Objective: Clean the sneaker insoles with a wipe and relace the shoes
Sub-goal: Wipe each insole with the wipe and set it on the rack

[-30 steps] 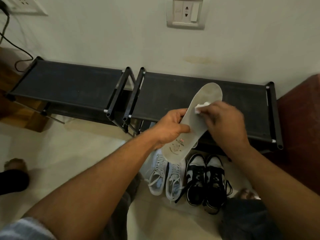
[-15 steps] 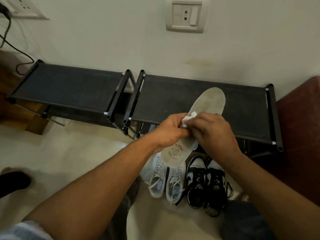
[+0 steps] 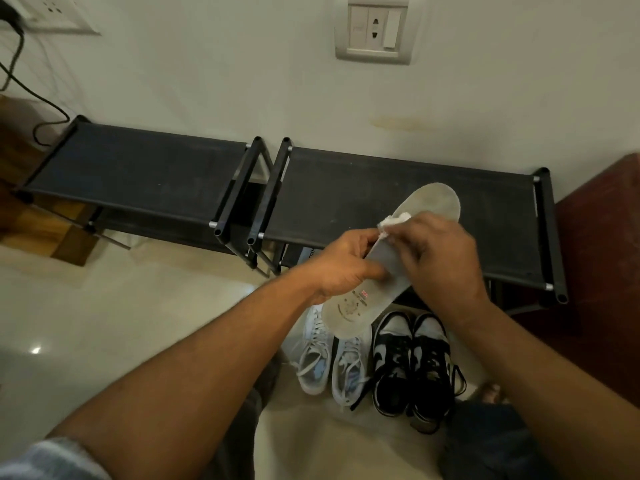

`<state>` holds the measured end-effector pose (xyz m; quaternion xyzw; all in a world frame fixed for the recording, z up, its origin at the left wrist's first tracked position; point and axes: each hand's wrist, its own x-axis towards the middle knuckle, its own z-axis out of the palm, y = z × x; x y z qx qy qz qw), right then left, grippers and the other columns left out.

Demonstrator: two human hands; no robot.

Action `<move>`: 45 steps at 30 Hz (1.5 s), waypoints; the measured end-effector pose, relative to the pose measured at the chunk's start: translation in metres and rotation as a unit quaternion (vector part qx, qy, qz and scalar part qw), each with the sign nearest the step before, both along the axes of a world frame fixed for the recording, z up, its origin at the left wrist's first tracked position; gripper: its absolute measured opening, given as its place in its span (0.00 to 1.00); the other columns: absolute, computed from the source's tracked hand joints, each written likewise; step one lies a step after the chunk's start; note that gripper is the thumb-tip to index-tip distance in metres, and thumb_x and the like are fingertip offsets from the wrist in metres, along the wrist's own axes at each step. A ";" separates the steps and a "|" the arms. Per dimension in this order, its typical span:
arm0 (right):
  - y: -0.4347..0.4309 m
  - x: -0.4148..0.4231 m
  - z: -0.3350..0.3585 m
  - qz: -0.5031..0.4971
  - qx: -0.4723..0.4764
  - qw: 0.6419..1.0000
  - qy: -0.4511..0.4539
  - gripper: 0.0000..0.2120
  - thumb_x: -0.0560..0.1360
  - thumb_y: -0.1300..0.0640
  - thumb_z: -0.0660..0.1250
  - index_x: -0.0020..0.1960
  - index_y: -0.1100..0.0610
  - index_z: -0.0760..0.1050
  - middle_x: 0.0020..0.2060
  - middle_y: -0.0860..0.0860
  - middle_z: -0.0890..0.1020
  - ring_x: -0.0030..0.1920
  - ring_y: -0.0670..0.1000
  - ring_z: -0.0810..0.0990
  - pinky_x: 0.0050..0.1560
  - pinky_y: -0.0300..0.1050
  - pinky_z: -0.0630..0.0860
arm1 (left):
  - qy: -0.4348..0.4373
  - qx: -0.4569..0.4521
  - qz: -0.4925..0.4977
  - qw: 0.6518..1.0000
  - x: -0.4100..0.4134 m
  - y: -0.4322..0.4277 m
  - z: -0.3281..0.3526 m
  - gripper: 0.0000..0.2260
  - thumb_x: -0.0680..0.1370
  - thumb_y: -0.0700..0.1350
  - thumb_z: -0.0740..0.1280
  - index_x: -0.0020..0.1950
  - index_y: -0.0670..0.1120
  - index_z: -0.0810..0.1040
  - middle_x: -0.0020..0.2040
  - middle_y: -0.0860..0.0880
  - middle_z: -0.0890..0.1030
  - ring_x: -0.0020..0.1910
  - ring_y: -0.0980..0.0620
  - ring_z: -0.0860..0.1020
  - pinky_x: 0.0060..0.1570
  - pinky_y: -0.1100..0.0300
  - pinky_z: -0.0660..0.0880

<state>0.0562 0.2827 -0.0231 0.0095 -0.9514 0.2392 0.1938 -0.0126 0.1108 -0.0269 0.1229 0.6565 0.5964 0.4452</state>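
**A:** Starting from the hands?

**B:** Yes. Grips one grey insole (image 3: 360,306) in the left hand (image 3: 343,268), fingers curled round its edge near mid-length, thumb lying across the top. Pinches one crumpled white wipe (image 3: 393,221) in the right hand (image 3: 440,258) and presses it onto the insole, just above the left hand's fingers.

**A:** Whereabouts of the insole?

**B:** Up in the air, tilted. Toe end raised in front of the right rack (image 3: 502,216), printed heel end hanging low over the sneakers.

**A:** Count of the footwear?

**B:** Four sneakers on the floor (image 3: 104,306), in two pairs side by side. One white pair (image 3: 329,368) with pale laces, then one black-and-white pair (image 3: 412,362) with dark laces just to its right. Bare toes of one foot (image 3: 491,393) near that second pair.

**A:** And the room?

**B:** Two black racks end to end against a pale wall (image 3: 207,81), counting the left rack (image 3: 138,174). Two socket plates: one (image 3: 374,29) above the right rack, another (image 3: 52,15) at the top left corner with a dark cable (image 3: 20,81) trailing down. Pale, glossy floor. Red-brown panel (image 3: 602,237) at the right edge.

**A:** Pose of the arms?

**B:** Both forearms bare, reaching in from the lower corners and meeting at the insole. Back of the right hand turned upward. Grey sleeve (image 3: 45,459) at the lower left.
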 end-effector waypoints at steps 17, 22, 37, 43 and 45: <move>0.006 -0.002 -0.001 -0.011 0.004 1.000 -0.006 0.09 0.76 0.60 0.76 0.55 0.53 0.86 0.47 0.49 0.86 0.46 0.53 0.84 0.52 0.52 0.78 | 0.006 0.007 0.028 1.000 -0.003 0.001 -0.005 0.25 0.77 0.25 0.69 0.71 0.44 0.78 0.55 0.41 0.86 0.52 0.45 0.85 0.54 0.50 0.82; -0.002 0.001 0.000 0.047 0.008 0.999 -0.013 0.09 0.75 0.59 0.76 0.55 0.53 0.86 0.46 0.49 0.86 0.46 0.52 0.84 0.50 0.53 0.79 | 0.007 -0.006 0.070 0.998 -0.002 0.002 -0.009 0.14 0.79 0.30 0.71 0.64 0.40 0.80 0.53 0.40 0.86 0.51 0.44 0.85 0.57 0.49 0.83; 0.021 -0.009 0.005 -0.057 -0.023 0.998 -0.009 0.08 0.78 0.57 0.75 0.57 0.51 0.86 0.49 0.49 0.86 0.47 0.50 0.84 0.52 0.41 0.75 | 0.021 -0.020 0.105 0.994 -0.010 -0.001 -0.006 0.23 0.77 0.33 0.75 0.70 0.48 0.79 0.58 0.45 0.88 0.57 0.43 0.86 0.61 0.40 0.82; -0.009 0.005 -0.006 0.076 0.049 0.995 -0.028 0.08 0.77 0.57 0.72 0.56 0.52 0.86 0.47 0.48 0.86 0.46 0.53 0.85 0.50 0.55 0.79 | 0.008 -0.020 0.151 0.988 -0.009 -0.001 -0.010 0.20 0.75 0.30 0.73 0.65 0.43 0.82 0.56 0.38 0.87 0.54 0.40 0.86 0.60 0.39 0.83; 0.011 -0.005 -0.003 0.005 0.028 0.999 -0.018 0.08 0.78 0.56 0.72 0.56 0.52 0.86 0.48 0.49 0.86 0.47 0.52 0.85 0.50 0.56 0.80 | 0.015 -0.029 0.132 0.991 -0.011 0.000 -0.010 0.19 0.77 0.30 0.71 0.66 0.44 0.81 0.56 0.40 0.87 0.56 0.41 0.86 0.60 0.38 0.82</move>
